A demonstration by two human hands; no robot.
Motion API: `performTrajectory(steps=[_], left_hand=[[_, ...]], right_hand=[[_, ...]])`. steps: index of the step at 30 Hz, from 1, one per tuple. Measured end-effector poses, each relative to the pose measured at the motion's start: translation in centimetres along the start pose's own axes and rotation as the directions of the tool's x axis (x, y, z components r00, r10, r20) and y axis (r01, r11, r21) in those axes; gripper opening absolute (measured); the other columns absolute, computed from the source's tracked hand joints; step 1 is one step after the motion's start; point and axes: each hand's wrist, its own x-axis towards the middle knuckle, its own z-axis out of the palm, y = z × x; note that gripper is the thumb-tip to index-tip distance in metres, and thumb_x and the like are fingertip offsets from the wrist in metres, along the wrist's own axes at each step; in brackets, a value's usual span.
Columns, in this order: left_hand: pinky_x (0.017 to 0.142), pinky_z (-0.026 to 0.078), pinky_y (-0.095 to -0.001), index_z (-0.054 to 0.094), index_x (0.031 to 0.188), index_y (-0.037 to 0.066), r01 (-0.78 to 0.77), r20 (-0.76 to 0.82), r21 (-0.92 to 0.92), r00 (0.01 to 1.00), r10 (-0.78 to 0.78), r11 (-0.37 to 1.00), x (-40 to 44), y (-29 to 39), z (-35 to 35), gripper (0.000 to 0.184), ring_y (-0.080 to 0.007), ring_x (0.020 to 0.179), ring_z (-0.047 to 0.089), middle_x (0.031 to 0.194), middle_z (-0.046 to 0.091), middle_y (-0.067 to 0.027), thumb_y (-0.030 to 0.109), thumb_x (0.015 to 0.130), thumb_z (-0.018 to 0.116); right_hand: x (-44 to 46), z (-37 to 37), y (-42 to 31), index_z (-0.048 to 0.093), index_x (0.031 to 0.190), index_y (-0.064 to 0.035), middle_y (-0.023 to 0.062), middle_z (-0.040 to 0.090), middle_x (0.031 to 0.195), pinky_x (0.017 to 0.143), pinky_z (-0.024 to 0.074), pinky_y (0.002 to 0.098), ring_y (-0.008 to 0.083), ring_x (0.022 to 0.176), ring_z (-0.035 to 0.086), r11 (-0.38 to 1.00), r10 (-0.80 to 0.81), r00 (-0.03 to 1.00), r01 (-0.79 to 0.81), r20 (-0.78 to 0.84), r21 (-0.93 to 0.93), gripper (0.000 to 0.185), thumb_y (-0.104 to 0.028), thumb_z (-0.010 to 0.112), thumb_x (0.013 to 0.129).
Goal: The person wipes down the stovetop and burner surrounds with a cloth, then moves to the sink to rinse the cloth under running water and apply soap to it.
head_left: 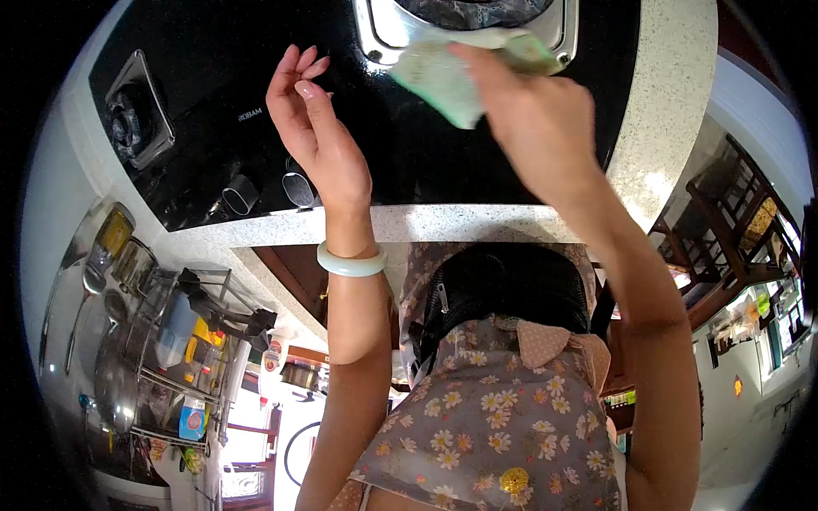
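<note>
A pale green and white cloth point(439, 83) is in my right hand point(541, 119), whose fingers press it against the front edge of the metal burner surround point(383, 25) at the top. Hand and cloth are slightly blurred. My left hand point(317, 136) is raised over the black glass cooktop point(409, 162), palm turned inward, fingers loosely curled and apart, holding nothing. Just below that hand is a control knob point(297, 189). A pale bangle point(351, 261) circles the left wrist.
A second burner point(129, 121) lies at the left, with another knob point(240, 194) near the front edge. Speckled stone counter point(673, 102) borders the cooktop. A wire rack point(170, 379) with bottles and packets stands lower left. Wooden furniture point(733, 213) is at the right.
</note>
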Motion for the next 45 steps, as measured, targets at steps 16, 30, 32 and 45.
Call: performTrajectory(steps=[16, 30, 32, 45], left_hand=[[0.098, 0.039, -0.0313, 0.045, 0.14, 0.0, 0.015, 0.022, 0.044, 1.0, -0.016, 0.999, 0.0, 0.5, 0.3, 0.039, -0.0189, 0.121, 0.055, 0.134, 0.058, -0.0137, 0.022, 0.109, 0.04], [0.098, 0.039, -0.0316, 0.046, 0.14, 0.001, 0.003, 0.009, 0.084, 1.0, -0.004, 0.996, -0.2, 0.7, 0.5, 0.04, -0.0189, 0.122, 0.054, 0.134, 0.056, -0.0128, 0.025, 0.109, 0.041], [0.099, 0.039, -0.0315, 0.046, 0.14, 0.0, 0.005, 0.008, 0.093, 1.0, -0.005, 0.996, -0.3, 0.6, 0.4, 0.04, -0.0188, 0.122, 0.054, 0.135, 0.056, -0.0127, 0.025, 0.109, 0.041], [0.099, 0.039, -0.0311, 0.044, 0.142, 0.001, 0.023, -0.007, 0.115, 1.0, -0.022, 0.993, -0.4, 0.8, 0.5, 0.041, -0.0185, 0.123, 0.054, 0.138, 0.055, -0.0135, 0.024, 0.109, 0.041]], right_hand=[[-1.0, 0.1, -0.3, 0.058, 0.124, -0.0095, 0.0038, 0.066, 0.058, 0.042, 0.0505, 0.0278, 0.0168, 0.049, 0.067, 0.995, 0.019, 0.993, -0.03, -0.113, -0.094, 0.048, -0.04, 0.07, 0.09], [2.4, -6.0, 9.9, 0.067, 0.114, -0.0226, 0.005, 0.068, 0.068, 0.05, 0.0503, 0.0346, 0.0211, 0.054, 0.066, 0.937, -0.277, 0.961, 0.267, -0.013, -0.223, 0.024, -0.02, 0.063, 0.09], [-0.3, -3.4, 10.6, 0.065, 0.128, -0.0298, -0.0006, 0.074, 0.08, 0.052, 0.0506, 0.0253, 0.0113, 0.06, 0.068, 0.901, -0.273, 0.953, 0.3, 0.128, -0.313, 0.039, -0.027, 0.072, 0.09], [8.9, -7.3, 14.1, 0.07, 0.117, -0.0267, 0.0093, 0.068, 0.067, 0.052, 0.0511, 0.0415, 0.0279, 0.059, 0.068, 0.826, -0.324, 0.946, 0.295, 0.023, -0.48, 0.031, -0.017, 0.057, 0.091]])
